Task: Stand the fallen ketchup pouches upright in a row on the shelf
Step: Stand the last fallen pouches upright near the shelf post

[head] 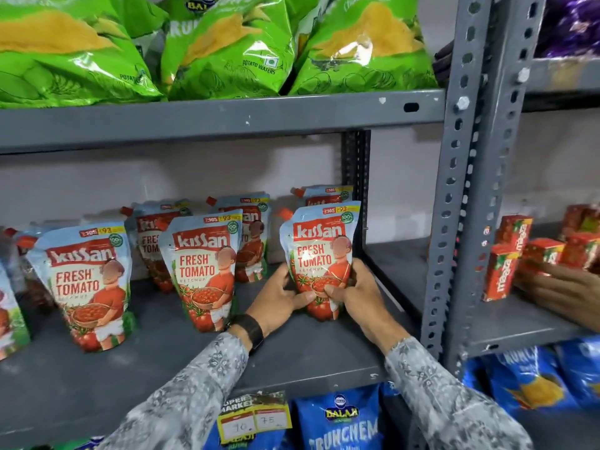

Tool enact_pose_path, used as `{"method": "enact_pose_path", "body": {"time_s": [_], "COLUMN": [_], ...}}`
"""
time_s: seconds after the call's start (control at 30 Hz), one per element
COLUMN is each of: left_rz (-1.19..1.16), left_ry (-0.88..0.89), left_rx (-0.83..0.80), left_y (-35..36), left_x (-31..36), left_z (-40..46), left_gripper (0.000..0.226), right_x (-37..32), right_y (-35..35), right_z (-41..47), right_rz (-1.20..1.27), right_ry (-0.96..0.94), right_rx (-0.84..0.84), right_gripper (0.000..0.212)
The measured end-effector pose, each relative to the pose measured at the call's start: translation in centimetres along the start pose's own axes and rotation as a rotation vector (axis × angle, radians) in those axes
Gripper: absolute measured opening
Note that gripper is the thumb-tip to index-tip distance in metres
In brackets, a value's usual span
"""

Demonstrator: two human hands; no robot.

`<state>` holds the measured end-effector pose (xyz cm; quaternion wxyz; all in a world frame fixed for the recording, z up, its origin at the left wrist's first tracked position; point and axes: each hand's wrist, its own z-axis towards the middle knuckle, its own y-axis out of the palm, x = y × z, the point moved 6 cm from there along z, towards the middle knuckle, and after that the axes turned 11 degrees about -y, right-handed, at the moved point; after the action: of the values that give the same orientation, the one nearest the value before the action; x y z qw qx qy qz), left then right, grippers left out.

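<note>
Several Kissan ketchup pouches stand upright on the grey shelf [308, 355]. The rightmost front pouch [321, 248] is held near its base by both hands: my left hand [279, 298] on its left side, my right hand [360, 295] on its right side, thumbs on the front. It stands upright at the shelf's right end. To its left stand a middle front pouch [203, 271] and a left front pouch [86, 284]. More pouches stand behind them in a back row [251, 222]. Another pouch is cut off at the left edge [9, 316].
Green chip bags [227, 47] fill the shelf above. A grey slotted upright [461, 190] bounds the right side. Beyond it, red juice cartons [506, 264] and another person's hand [565, 287]. Blue snack bags [344, 420] and a price tag [255, 420] lie below.
</note>
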<state>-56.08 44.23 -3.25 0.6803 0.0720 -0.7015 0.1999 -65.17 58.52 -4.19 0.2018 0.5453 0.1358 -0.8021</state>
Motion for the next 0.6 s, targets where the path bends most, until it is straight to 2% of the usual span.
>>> {"method": "enact_pose_path", "body": {"time_s": [0.2,0.37,0.6], "left_rz": [0.04,0.041,0.15], "left_ry": [0.028,0.042,-0.01], "left_rx": [0.0,0.009,0.023], "left_y": [3.4,4.0,2.6], "left_x": [0.0,-0.2,-0.4], "left_z": [1.7,2.1,0.1], "left_gripper": [0.064,0.069,0.075], "right_x": [0.4,0.8,1.5], "right_y": [-2.6,-3.0,-3.7], "right_z": [0.4,0.3,-1.0], "right_rz": [0.052,0.059,-0.055], "right_ry": [0.009,-0.022,-0.047], "right_rx": [0.212,0.234,0.266], "right_gripper": [0.057,0.063,0.074]}}
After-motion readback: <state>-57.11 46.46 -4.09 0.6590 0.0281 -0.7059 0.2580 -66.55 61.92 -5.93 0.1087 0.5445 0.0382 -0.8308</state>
